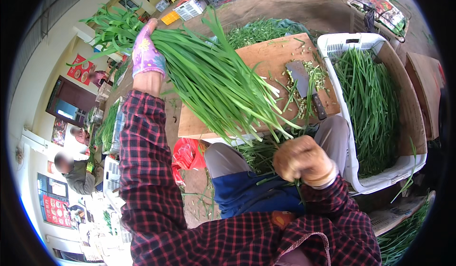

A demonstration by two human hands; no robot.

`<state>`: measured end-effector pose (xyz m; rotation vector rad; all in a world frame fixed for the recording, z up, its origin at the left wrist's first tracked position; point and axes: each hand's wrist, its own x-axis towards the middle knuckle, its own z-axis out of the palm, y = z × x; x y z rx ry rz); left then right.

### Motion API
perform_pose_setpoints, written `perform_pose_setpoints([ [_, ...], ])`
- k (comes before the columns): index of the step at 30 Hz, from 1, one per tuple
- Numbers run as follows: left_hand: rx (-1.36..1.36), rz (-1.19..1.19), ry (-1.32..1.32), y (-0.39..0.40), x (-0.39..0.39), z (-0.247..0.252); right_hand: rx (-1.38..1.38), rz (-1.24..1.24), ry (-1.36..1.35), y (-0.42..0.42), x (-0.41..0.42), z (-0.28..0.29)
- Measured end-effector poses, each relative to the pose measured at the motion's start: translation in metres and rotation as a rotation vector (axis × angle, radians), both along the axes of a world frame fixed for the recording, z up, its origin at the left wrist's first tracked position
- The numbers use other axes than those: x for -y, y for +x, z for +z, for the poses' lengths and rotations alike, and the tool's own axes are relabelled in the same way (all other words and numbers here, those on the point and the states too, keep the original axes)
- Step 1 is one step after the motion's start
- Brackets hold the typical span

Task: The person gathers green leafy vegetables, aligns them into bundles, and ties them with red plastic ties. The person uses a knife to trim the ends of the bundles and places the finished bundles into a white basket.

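Observation:
My left hand (148,52), in a purple flowered glove, grips a large bunch of long green garlic chives (210,73). Their leaf tips hang past the hand at the upper left, and their pale stem ends reach down to the right over a wooden board (256,52). Close to those ends is my right hand (302,159), in an orange-brown glove, blurred, with fingers curled; whether it pinches a stalk is unclear. A cleaver (301,78) with a dark handle lies on the board among cut stem pieces (315,73).
Right of the board stands a white plastic crate (351,152) lined with cardboard and filled with chives. A red plastic bag (188,155) lies by my left knee. Loose greens (258,32) are heaped behind the board. Other people (76,173) and crates are at the left.

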<state>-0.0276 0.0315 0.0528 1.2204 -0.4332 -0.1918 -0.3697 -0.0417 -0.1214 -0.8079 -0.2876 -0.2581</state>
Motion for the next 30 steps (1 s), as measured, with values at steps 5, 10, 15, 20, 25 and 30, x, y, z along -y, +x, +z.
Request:
perform_pose_setpoints([
  [5,0.074,0.040,0.007,0.006,-0.009,-0.003,-0.362,0.054,-0.395,-0.030,0.025,-0.020],
  [10,0.091,0.030,-0.017,0.009,-0.014,-0.005,-0.389,-0.679,-1.320,-0.022,-0.007,-0.051],
  [15,0.121,0.007,-0.071,0.032,-0.024,-0.006,-0.337,-1.138,-1.112,0.052,0.008,-0.033],
  [20,0.034,-0.036,-0.014,0.018,-0.047,0.004,-0.205,-0.819,-1.076,0.067,-0.054,-0.027],
  [25,0.119,0.051,-0.011,-0.030,-0.043,0.017,-0.355,-0.746,-1.273,0.044,-0.054,-0.105],
  [30,0.102,0.062,-0.019,-0.004,-0.070,0.026,-0.385,-0.803,-1.222,-0.022,-0.004,-0.089],
])
